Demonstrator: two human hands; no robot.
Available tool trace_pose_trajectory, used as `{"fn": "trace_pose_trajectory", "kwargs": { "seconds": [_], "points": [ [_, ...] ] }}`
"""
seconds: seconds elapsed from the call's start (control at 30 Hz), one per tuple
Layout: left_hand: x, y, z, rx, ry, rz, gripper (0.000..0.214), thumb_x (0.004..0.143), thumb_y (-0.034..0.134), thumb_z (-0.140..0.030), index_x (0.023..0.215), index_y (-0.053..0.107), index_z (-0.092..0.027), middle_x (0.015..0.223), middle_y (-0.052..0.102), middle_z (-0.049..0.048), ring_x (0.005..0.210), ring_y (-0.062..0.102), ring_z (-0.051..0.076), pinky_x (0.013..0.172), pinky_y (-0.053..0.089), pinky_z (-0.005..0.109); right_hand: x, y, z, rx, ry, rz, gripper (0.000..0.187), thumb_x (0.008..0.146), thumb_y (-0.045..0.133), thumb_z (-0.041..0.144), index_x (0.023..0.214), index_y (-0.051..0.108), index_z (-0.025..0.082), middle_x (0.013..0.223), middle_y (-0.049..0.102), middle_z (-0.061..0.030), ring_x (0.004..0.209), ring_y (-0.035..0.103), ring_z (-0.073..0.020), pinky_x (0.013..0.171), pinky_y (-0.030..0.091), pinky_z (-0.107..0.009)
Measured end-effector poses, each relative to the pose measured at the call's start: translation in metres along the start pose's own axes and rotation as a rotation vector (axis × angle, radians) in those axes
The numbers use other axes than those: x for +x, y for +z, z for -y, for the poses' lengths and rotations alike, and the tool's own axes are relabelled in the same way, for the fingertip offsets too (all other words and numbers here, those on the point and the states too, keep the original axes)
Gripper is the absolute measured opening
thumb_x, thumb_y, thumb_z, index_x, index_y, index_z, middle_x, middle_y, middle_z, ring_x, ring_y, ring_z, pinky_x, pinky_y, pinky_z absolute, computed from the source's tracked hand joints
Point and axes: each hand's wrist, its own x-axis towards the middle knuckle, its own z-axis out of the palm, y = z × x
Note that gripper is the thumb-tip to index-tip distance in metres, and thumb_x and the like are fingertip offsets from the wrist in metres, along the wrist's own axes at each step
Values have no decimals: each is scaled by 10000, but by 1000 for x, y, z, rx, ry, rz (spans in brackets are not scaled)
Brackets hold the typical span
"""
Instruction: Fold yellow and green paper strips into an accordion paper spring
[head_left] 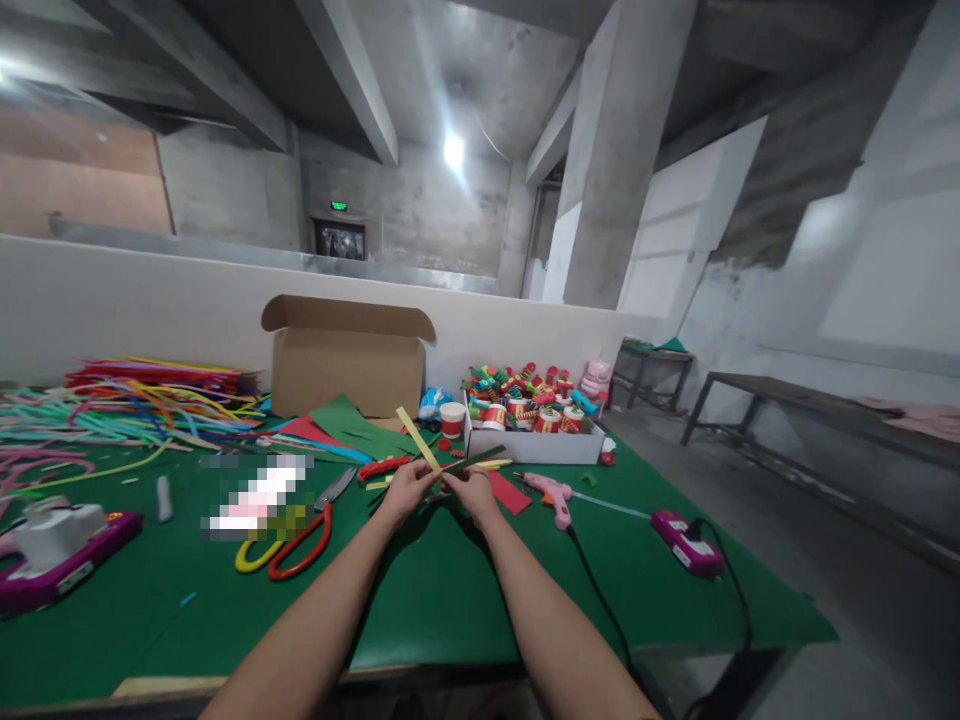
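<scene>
Close together over the middle of the green table, my left hand (pixel 409 490) and my right hand (pixel 472 492) meet with fingertips pinched. A yellow strip (pixel 417 438) slants up and away from between them, crossed by a dark green strip (pixel 480 459) that points right. The left fingers are closed on the yellow strip, the right ones on the green. Just beyond the left hand is a red-handled tool (pixel 384 467), with more yellow strips beside it. A red piece of paper (pixel 510 494) lies to the right of my right hand.
Scissors (pixel 328 512) lie left, a pink glue gun (pixel 556 495) right, its cord running off the front edge. A white box (pixel 525 447) of colourful crafts and a paper cup (pixel 452 420) stand behind. Purple power strips (pixel 686 545) and piled coloured strips (pixel 150 400) flank the table (pixel 435 610).
</scene>
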Motion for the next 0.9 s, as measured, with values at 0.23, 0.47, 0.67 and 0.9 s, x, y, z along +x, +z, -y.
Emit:
{"fn": "trace_pose_trajectory", "kwargs": {
  "seconds": [0.23, 0.47, 0.67, 0.9],
  "points": [
    [0, -2, -1, -142, -84, 6, 407, 503, 731, -506, 580, 550, -150, 501, 532, -10, 472, 458, 95, 483, 355, 222, 5, 11, -1, -160, -90, -152, 143, 655, 622, 294, 616, 665, 163, 619, 692, -58, 598, 635, -182, 585, 490, -279],
    [-2, 1, -2, -58, -82, 39, 369, 540, 705, -484, 565, 546, -151, 473, 490, -30, 444, 412, 82, 453, 310, 214, -1, -15, -3, -55, -65, 34, 256, 620, 672, 387, 654, 681, 134, 615, 685, -61, 563, 623, -168, 587, 491, -283],
    [-2, 4, -3, -82, -78, 45, 362, 544, 725, -457, 613, 534, -158, 495, 482, -40, 451, 427, 84, 452, 314, 215, 0, -10, 1, -104, -54, 27, 268, 605, 681, 402, 610, 661, 134, 600, 682, -56, 549, 605, -160, 559, 473, -271],
    [-1, 1, 0, -62, -66, 66, 379, 571, 703, -479, 555, 518, -149, 480, 494, -25, 454, 424, 86, 458, 322, 214, -1, -8, 1, -105, -25, 0, 261, 606, 690, 386, 611, 655, 128, 582, 670, -54, 517, 575, -145, 529, 450, -257]
  ]
}}
